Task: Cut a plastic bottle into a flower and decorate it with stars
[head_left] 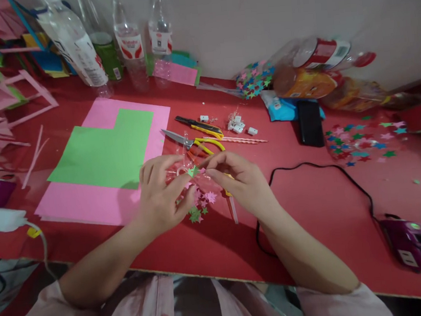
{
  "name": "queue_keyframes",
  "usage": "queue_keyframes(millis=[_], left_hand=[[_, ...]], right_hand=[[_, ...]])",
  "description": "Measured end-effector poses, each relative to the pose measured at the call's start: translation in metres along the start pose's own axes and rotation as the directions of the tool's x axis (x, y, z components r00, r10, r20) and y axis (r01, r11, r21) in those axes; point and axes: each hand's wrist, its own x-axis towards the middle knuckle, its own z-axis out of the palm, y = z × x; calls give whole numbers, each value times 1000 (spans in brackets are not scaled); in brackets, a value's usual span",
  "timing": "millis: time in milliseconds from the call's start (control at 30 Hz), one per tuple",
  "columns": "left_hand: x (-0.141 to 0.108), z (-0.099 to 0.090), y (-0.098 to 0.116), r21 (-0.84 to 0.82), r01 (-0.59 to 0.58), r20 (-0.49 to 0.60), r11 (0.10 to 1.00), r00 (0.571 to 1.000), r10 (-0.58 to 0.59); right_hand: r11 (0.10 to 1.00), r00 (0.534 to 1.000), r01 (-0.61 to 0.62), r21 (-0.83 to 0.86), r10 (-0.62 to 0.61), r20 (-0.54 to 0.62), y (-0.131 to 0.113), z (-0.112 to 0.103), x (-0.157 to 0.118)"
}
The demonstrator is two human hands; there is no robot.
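My left hand (167,196) has curled fingers, with the thumb and forefinger at a small green star (194,171). Facing it, my right hand (236,178) is closed in a pinch beside a tiny pink star (203,170); what lies between those fingertips is too small to make out. Below the fingers, loose pink stars (210,197) and green stars (194,214) lie on clear plastic. Scissors with yellow handles (190,142) rest just beyond my hands, partly covered.
Left of my hands lie green paper (99,155) and pink sheets (89,203). A box cutter (198,125), white clips (236,124) and striped sticks (242,139) are behind. Bottles (128,42) line the wall. A phone (309,123), black cable (307,164) and star bag (365,139) occupy the right.
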Motion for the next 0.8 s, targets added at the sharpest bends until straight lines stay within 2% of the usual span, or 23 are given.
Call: queue_keyframes(millis=[333,633,800], left_hand=[[1,4,-1,98,-62,-9,993,998,63],[0,11,-6,30,-8,-4,1000,1000,8],[-1,14,-8,-45,26,-3,999,1000,-26]], right_hand=[[999,1000,31,-12,-31,-4,-1,-1,-2],[988,996,79,-131,-72,61,-2,-1,-2],[966,975,196,-169,-173,143,4,-2,0]])
